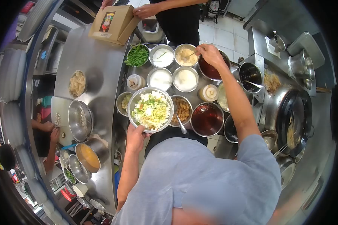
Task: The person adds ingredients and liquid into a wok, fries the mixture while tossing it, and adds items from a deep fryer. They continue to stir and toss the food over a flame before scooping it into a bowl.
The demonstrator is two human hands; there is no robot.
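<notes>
My left hand (136, 135) grips the near rim of a metal bowl (151, 110) filled with chopped greens, white bits and yellow shreds. My right hand (211, 55) is closed on the handle of a spoon, whose other end rests in a bowl of pale yellowish paste (186, 55). Just right of that paste stands a pot of dark red sauce (214, 69), partly under my right forearm. Two bowls of white powder (163, 57) (160, 78) and a bowl of cream-coloured powder (185, 79) lie between my hands. A bowl of brown pieces (181, 110) holds another spoon.
Green stalks fill a bowl (136, 55) at the back left. Red sauce fills a pot (207, 119) near my body. A co-worker's hands hold a cardboard box (112, 24). Another person's hands (47, 126) are at far left. A wok (294, 120) stands at right.
</notes>
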